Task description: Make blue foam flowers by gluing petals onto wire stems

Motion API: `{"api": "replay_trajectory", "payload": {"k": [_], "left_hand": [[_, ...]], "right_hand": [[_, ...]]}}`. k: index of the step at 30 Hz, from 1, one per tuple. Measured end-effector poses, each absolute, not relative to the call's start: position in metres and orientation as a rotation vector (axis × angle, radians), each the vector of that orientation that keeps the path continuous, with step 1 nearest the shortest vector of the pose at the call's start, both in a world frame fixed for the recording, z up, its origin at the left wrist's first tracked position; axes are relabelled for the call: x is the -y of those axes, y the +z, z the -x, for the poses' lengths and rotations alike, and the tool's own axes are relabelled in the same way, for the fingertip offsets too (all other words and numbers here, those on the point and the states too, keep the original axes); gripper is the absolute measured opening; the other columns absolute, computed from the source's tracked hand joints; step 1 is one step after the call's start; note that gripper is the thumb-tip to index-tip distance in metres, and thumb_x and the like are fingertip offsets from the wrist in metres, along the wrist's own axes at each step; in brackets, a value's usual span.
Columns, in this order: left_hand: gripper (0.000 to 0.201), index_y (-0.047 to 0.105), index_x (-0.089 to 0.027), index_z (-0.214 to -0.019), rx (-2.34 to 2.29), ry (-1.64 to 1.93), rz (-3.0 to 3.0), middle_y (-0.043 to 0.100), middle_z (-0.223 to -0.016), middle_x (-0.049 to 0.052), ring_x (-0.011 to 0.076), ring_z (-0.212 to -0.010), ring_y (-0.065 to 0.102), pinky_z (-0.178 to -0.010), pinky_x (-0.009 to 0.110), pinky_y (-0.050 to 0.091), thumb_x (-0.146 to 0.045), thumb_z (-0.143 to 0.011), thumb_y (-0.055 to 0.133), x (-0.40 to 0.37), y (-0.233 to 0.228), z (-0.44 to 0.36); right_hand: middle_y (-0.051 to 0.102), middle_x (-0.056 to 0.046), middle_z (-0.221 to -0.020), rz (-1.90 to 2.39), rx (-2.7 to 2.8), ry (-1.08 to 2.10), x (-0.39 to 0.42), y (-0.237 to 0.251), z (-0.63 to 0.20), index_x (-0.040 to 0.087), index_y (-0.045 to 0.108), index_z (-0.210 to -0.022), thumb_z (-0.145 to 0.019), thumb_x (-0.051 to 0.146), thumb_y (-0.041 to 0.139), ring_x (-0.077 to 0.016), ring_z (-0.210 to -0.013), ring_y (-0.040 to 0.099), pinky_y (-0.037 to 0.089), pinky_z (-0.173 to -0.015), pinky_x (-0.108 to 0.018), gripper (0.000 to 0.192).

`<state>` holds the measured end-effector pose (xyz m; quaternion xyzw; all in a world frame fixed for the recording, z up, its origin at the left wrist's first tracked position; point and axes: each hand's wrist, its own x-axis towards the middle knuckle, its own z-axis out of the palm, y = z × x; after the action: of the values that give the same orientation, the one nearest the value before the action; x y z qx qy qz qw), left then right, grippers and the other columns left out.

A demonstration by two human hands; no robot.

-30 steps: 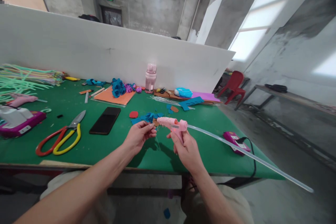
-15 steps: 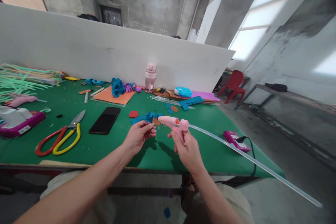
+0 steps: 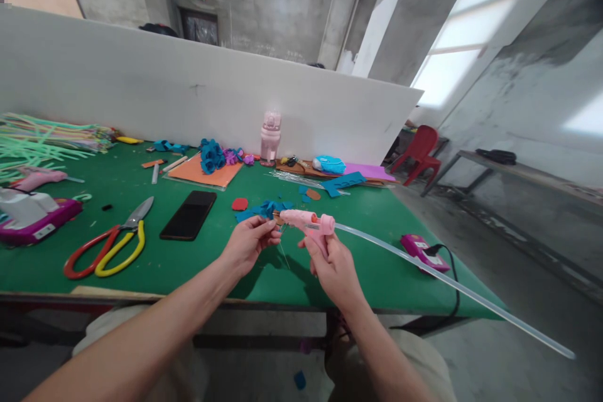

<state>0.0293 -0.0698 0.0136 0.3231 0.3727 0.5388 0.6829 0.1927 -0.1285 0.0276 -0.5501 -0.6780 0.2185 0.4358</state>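
My right hand (image 3: 332, 264) is wrapped round the handle of a pink glue gun (image 3: 301, 218), whose nozzle points left. A long clear glue stick (image 3: 400, 254) runs out of its back, sloping down past the table's right edge. My left hand (image 3: 252, 242) is closed in a pinch on a thin wire (image 3: 284, 254), which slants down below the fingers. The nozzle tip is close to these fingertips; whether it touches anything there I cannot tell. Just behind the left hand are crumpled blue foam pieces (image 3: 267, 207), partly hidden by the fingers.
Left on the green table (image 3: 188, 270) lie scissors (image 3: 117, 239), a phone (image 3: 188, 215) and a second glue gun (image 3: 40, 178). Behind stand a pink bottle (image 3: 271, 138) and blue foam flowers (image 3: 211, 157). A purple power strip (image 3: 424, 253) sits at right, its black cord hanging down.
The glue gun has shifted slightly left, bringing its nozzle closer to my left fingertips. The glue stick moved with it. My left hand has stayed nearly still.
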Motion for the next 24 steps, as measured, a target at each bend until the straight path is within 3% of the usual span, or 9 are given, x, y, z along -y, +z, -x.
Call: {"api": "replay_trajectory", "payload": {"k": [5,12,21,24], "left_hand": [[0.01,0.058,-0.009,-0.064,-0.825,1.196,-0.71,0.062,-0.06,0.004,0.0079,-0.051,0.058,-0.052,0.018,0.051,-0.011,-0.07,0.067,0.0685,0.0136,-0.0265],[0.01,0.057,-0.009,-0.064,-0.831,1.186,-0.712,0.063,-0.062,0.004,0.0083,-0.051,0.059,-0.052,0.018,0.052,-0.009,-0.071,0.064,0.0682,0.0126,-0.0277],[0.01,0.058,-0.009,-0.063,-0.814,1.176,-0.72,0.061,-0.058,0.003,0.0084,-0.051,0.058,-0.052,0.019,0.052,-0.01,-0.069,0.066,0.0684,0.0107,-0.0287],[0.009,0.058,-0.009,-0.064,-0.805,1.171,-0.728,0.061,-0.058,0.003,0.0084,-0.051,0.058,-0.052,0.019,0.052,-0.01,-0.07,0.065,0.0674,0.0096,-0.028]], "right_hand": [[0.053,0.001,-0.05,1.364,1.624,0.58,0.1283,0.0291,-0.1949,0.016,0.058,-0.092,-0.087,0.04,0.04,-0.0128,-0.04,0.048,0.039,-0.045,-0.023,0.031],[0.056,-0.001,-0.052,1.376,1.65,0.581,0.1256,0.0253,-0.194,0.015,0.055,-0.106,-0.087,0.04,0.041,-0.0158,-0.046,0.053,0.04,-0.047,-0.024,0.035],[0.065,-0.006,-0.073,1.31,1.654,0.601,0.1253,0.0243,-0.1911,0.016,0.055,-0.106,-0.087,0.038,0.042,-0.0169,-0.055,0.059,0.041,-0.046,-0.024,0.032],[0.063,-0.004,-0.067,1.326,1.66,0.597,0.1255,0.024,-0.1912,0.017,0.056,-0.105,-0.086,0.039,0.043,-0.0162,-0.052,0.057,0.041,-0.047,-0.024,0.032]]}}
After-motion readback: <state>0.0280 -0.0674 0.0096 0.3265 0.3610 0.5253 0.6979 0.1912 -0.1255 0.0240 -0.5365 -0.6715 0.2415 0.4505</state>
